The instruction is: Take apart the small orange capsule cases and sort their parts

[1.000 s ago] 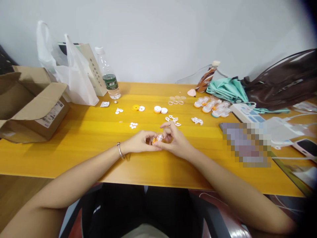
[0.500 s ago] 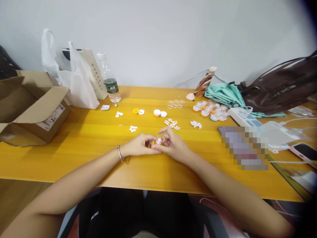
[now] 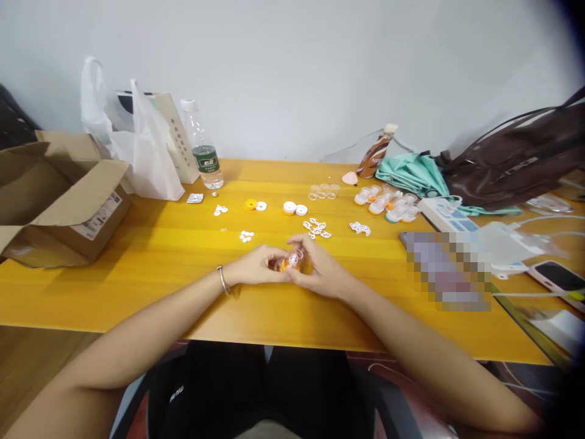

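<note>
At the near middle of the yellow table, the left hand and right hand meet, fingertips closed together on a small orange-and-white plastic piece. The piece is largely hidden by the fingers; its shape cannot be made out. A bracelet sits on the left wrist. Just beyond the hands lie loose white cut-out parts, then white and orange discs and clear rings. An open cardboard box is cut off at the left edge. A pixelated patch obscures an item at right.
</note>
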Action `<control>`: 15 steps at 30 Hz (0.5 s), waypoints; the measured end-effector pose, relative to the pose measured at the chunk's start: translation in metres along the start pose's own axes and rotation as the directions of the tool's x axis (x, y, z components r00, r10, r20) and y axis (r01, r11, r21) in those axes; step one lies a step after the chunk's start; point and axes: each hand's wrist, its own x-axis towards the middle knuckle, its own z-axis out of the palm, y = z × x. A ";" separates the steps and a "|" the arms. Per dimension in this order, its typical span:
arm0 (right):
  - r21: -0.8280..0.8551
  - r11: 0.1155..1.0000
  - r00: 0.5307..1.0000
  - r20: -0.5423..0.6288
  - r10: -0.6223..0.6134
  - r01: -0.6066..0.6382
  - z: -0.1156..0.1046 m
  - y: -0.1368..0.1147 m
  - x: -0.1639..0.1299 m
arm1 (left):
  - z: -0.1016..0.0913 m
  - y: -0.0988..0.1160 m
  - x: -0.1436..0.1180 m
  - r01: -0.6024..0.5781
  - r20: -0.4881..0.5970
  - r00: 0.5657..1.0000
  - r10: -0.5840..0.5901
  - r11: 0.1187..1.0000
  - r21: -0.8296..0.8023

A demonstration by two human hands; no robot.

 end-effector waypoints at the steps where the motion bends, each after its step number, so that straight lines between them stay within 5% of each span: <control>1: 0.003 1.000 1.000 0.003 0.031 -0.031 0.000 0.000 0.000 | 0.000 0.000 0.000 -0.008 0.010 1.000 0.008 1.000 -0.015; 3: 0.010 0.998 0.998 0.020 0.062 -0.063 0.000 0.001 -0.001 | 0.000 0.000 0.000 -0.008 0.032 0.999 0.009 1.000 -0.027; 6: 0.009 0.999 0.999 -0.024 -0.049 0.049 -0.005 0.000 -0.001 | -0.001 0.002 -0.001 0.006 0.051 0.999 -0.006 1.000 0.013; 10: 0.030 0.990 0.947 -0.298 -0.120 0.135 -0.021 0.010 0.004 | -0.003 0.004 -0.002 0.009 0.038 0.999 -0.010 0.999 0.031; 15: 0.027 0.990 0.820 -0.558 0.129 -0.137 -0.050 0.052 0.021 | -0.003 0.003 -0.001 0.012 0.005 1.000 -0.013 0.997 0.074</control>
